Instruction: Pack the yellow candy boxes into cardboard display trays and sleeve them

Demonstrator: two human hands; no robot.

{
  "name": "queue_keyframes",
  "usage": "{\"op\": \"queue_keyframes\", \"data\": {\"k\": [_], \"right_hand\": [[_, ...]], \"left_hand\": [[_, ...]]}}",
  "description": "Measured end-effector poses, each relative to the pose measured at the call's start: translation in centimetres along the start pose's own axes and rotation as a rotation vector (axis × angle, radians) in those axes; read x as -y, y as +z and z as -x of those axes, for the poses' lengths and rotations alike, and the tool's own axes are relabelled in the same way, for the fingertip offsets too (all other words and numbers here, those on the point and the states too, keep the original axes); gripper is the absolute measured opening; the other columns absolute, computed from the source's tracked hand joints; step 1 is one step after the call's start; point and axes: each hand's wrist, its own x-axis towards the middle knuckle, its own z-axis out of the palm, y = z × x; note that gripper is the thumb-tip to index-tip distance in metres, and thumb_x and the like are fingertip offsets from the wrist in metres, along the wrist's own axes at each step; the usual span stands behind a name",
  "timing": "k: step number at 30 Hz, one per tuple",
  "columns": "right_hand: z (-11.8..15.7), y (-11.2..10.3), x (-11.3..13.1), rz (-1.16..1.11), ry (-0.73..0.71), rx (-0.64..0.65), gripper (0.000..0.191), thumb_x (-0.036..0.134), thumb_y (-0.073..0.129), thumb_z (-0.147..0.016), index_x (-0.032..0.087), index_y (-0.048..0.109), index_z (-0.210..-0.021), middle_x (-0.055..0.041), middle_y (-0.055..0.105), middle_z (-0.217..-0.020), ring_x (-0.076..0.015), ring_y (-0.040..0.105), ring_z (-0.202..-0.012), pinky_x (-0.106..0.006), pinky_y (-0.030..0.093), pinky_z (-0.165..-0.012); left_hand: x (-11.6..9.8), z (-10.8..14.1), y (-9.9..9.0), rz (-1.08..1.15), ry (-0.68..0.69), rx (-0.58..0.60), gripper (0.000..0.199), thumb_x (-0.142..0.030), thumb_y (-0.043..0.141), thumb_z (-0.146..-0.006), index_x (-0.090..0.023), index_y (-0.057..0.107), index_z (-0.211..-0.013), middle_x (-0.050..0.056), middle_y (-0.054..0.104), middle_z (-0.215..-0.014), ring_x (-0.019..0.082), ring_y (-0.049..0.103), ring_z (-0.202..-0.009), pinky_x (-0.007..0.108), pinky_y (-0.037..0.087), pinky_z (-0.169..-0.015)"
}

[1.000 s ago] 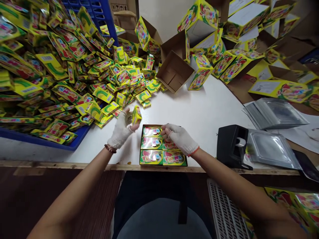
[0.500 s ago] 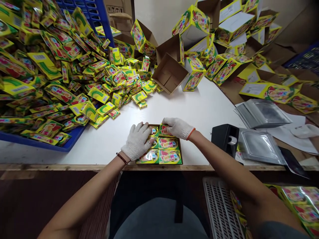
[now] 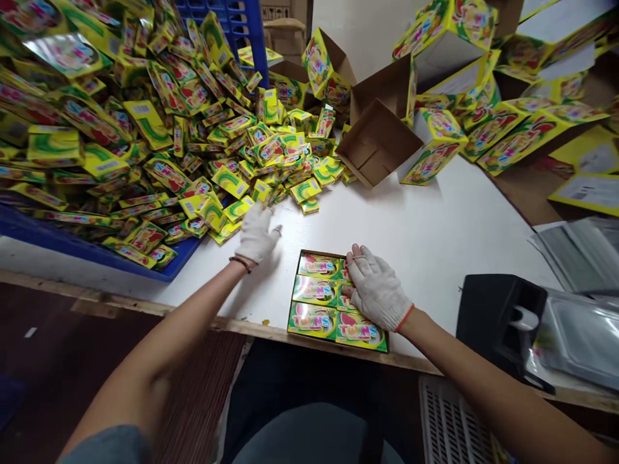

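A shallow display box (image 3: 291, 293) lies near the table's front edge, with several yellow-green "TWINS" packs (image 3: 313, 320) in rows inside it. My right hand (image 3: 380, 288), in a white knitted glove with an orange cuff, rests flat over the packs on the box's right side and hides some of them. To the left, my left hand (image 3: 258, 235), gloved and wearing a beaded bracelet, reaches to the edge of a heap of small packs (image 3: 227, 183). Its thumb stands apart from slightly blurred fingers, and no pack shows in it.
Loose packs spill from a blue plastic crate (image 3: 164, 267) on the left. Open cartons (image 3: 382, 143) stand at the back. On the right are a black tape dispenser (image 3: 498, 325) and clear plastic trays (image 3: 580, 335). A white slotted basket (image 3: 452, 419) sits below the table edge.
My left hand has left the box and moved left to the heap. My right hand has settled flat on the packs. The view has swung left, shifting the scene rightward.
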Motion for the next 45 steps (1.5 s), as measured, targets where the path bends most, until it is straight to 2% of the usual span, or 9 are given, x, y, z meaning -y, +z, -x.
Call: {"op": "queue_keyframes", "data": {"k": [3, 8, 12, 16, 22, 26, 33, 40, 45], "right_hand": [[0.3, -0.5, -0.7, -0.080, -0.048, 0.012, 0.057, 0.033, 0.053, -0.093, 0.000, 0.050, -0.140, -0.0265, 0.045, -0.150, -0.0388, 0.037, -0.143, -0.054, 0.034, -0.114], [0.3, -3.5, -2.5, -0.247, -0.025, 0.005, 0.040, 0.018, 0.039, -0.095, 0.011, 0.063, -0.127, -0.0156, 0.065, -0.129, -0.0252, 0.056, -0.127, -0.043, 0.047, -0.106], [1.0, -4.8, -0.9, 0.006, -0.009, 0.185, 0.039, 0.014, 0.054, -0.086, 0.006, 0.066, -0.122, -0.0193, 0.065, -0.128, -0.0328, 0.057, -0.123, -0.049, 0.042, -0.107], [2.0, -4.3, 1.6, 0.204, 0.022, 0.244, 0.047, 0.014, 0.053, -0.090, -0.001, 0.057, -0.134, -0.0255, 0.054, -0.142, -0.0380, 0.049, -0.130, -0.053, 0.036, -0.109], [1.1, -4.8, 2.0, 0.191, 0.032, 0.365, 0.045, 0.016, 0.044, -0.095, 0.011, 0.054, -0.139, -0.0208, 0.058, -0.135, -0.0336, 0.054, -0.121, -0.046, 0.043, -0.093], [-0.3, -6.2, 1.2, 0.151, 0.045, 0.453, 0.039, 0.023, 0.050, -0.093, 0.019, 0.059, -0.131, -0.0156, 0.059, -0.130, -0.0317, 0.059, -0.109, -0.041, 0.045, -0.082], [0.4, -5.7, 2.2, 0.194, 0.194, 0.392, 0.038, 0.024, 0.052, -0.091, 0.020, 0.059, -0.128, -0.0173, 0.058, -0.122, -0.0318, 0.060, -0.107, -0.042, 0.043, -0.087], [-1.8, -6.8, 1.5, 0.113, 0.202, 0.513, 0.042, 0.028, 0.053, -0.088, 0.026, 0.058, -0.130, -0.0150, 0.058, -0.122, -0.0304, 0.065, -0.095, -0.039, 0.047, -0.076], [-0.5, -6.0, -0.4, -0.055, 0.204, 0.324, 0.038, 0.018, 0.050, -0.085, 0.020, 0.062, -0.121, -0.0117, 0.062, -0.120, -0.0264, 0.064, -0.097, -0.035, 0.049, -0.081]], "left_hand": [[3.9, -2.7, -1.2, -0.113, -0.151, 0.023, 0.046, -0.029, 0.061, -0.084, -0.003, 0.057, -0.121, 0.029, 0.047, -0.138, 0.045, 0.042, -0.130, 0.059, 0.035, -0.105], [6.9, -4.4, -1.4, -0.352, -0.246, 0.238, 0.040, -0.039, 0.050, -0.091, -0.009, 0.056, -0.116, 0.020, 0.058, -0.118, 0.033, 0.050, -0.111, 0.043, 0.039, -0.094], [6.3, -3.3, -1.8, -0.374, -0.185, 0.274, 0.050, -0.052, 0.058, -0.085, -0.011, 0.056, -0.113, 0.016, 0.061, -0.112, 0.028, 0.052, -0.100, 0.037, 0.039, -0.089], [6.0, -2.2, -2.6, -0.361, -0.089, 0.335, 0.042, -0.042, 0.063, -0.084, -0.011, 0.055, -0.111, 0.014, 0.061, -0.112, 0.027, 0.053, -0.101, 0.036, 0.040, -0.091], [6.5, -2.0, -3.5, -0.265, -0.133, 0.322, 0.053, -0.044, 0.069, -0.080, -0.012, 0.057, -0.119, 0.013, 0.066, -0.110, 0.027, 0.058, -0.097, 0.034, 0.045, -0.084], [6.2, -0.4, -4.2, -0.124, -0.187, 0.222, 0.040, -0.030, 0.052, -0.091, -0.016, 0.055, -0.128, 0.009, 0.069, -0.112, 0.025, 0.063, -0.099, 0.032, 0.047, -0.084], [4.6, 4.2, -2.0, -0.031, -0.121, 0.144, 0.042, -0.037, 0.050, -0.092, -0.014, 0.059, -0.126, 0.013, 0.065, -0.122, 0.027, 0.059, -0.113, 0.036, 0.045, -0.097], [0.9, 3.6, 1.2, 0.001, 0.340, 0.281, 0.055, -0.031, 0.071, -0.068, -0.022, 0.063, -0.122, 0.014, 0.058, -0.132, 0.036, 0.043, -0.132, 0.050, 0.031, -0.111], [1.3, 2.4, 0.3, 0.343, 0.077, 0.209, 0.013, -0.032, 0.061, -0.078, -0.021, 0.061, -0.085, 0.010, 0.065, -0.087, 0.031, 0.060, -0.097, 0.046, 0.043, -0.089]]}}
